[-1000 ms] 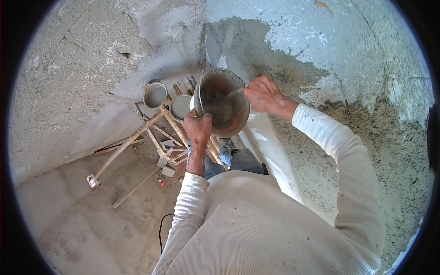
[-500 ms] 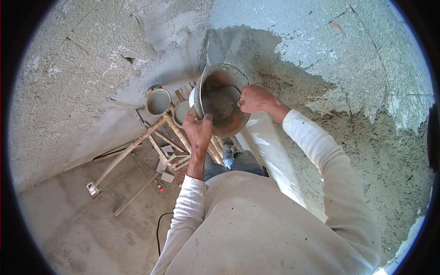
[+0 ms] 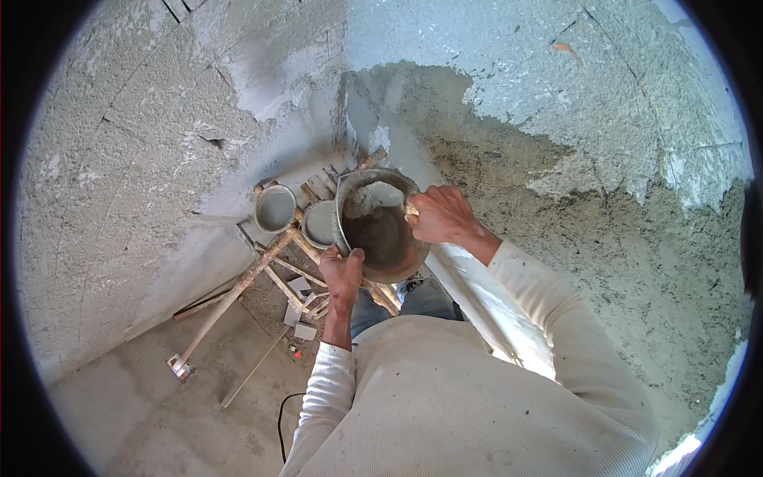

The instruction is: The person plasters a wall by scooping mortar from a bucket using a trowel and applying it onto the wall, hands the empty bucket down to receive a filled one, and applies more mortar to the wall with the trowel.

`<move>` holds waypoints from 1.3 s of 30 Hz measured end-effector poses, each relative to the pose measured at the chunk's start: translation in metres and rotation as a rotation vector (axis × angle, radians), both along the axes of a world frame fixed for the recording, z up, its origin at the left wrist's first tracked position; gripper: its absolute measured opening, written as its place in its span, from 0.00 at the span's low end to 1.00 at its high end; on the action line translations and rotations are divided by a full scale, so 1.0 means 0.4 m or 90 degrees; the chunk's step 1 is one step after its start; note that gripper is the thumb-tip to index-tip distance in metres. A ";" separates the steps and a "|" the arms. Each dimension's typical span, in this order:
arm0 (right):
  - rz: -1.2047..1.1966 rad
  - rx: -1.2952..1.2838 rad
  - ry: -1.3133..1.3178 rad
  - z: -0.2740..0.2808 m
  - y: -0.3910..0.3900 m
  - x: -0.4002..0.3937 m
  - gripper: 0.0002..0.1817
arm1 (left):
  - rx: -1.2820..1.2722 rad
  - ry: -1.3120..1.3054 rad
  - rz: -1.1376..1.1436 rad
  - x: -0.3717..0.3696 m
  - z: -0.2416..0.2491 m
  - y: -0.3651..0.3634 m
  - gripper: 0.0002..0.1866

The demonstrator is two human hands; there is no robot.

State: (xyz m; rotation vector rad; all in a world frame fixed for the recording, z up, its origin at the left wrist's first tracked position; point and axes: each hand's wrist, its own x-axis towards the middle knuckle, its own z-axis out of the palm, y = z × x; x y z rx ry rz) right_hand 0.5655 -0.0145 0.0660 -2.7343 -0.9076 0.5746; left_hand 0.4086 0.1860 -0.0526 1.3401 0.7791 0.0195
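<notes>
A round bucket (image 3: 409,266) with grey mortar (image 3: 375,230) inside is tilted in front of the body, its opening toward the camera. My left hand (image 3: 342,274) grips its lower left rim, thumb over the edge. At the bucket's right side my right hand (image 3: 443,216) is closed round a light-coloured handle; a trowel blade (image 3: 377,196) coated with mortar seems to lie inside the bucket near the top.
Two smaller containers of grey material, one at left (image 3: 276,208) and one beside the bucket (image 3: 319,223), stand by wooden poles (image 3: 237,291). Rough walls meet in a corner; wet mortar (image 3: 509,171) covers part of the right wall. Loose tile pieces (image 3: 304,331) and a cable lie below.
The bucket and both hands have moved lower in view, and more of its inside shows. The trowel blade has come into sight in the bucket. The whole view has shifted slightly.
</notes>
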 end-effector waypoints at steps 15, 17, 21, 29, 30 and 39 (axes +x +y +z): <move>-0.217 0.033 0.084 -0.028 -0.073 -0.091 0.18 | 0.231 -0.035 -0.189 0.137 0.060 0.026 0.28; -0.288 0.024 -0.016 -0.088 -0.095 -0.084 0.20 | 0.282 -0.060 -0.189 0.141 0.031 0.017 0.29; -0.382 0.089 0.471 -0.033 -0.025 -0.131 0.25 | 0.332 -0.120 -0.222 0.138 0.022 -0.001 0.31; -0.265 0.002 0.132 -0.097 0.041 -0.172 0.23 | 0.261 -0.022 -0.267 0.162 0.177 0.043 0.21; -0.193 -0.019 0.069 -0.072 0.038 -0.188 0.20 | 0.267 -0.022 -0.274 0.178 0.182 0.056 0.21; -0.328 0.059 0.183 -0.147 0.013 -0.210 0.21 | 0.372 -0.102 -0.276 0.125 0.024 0.084 0.30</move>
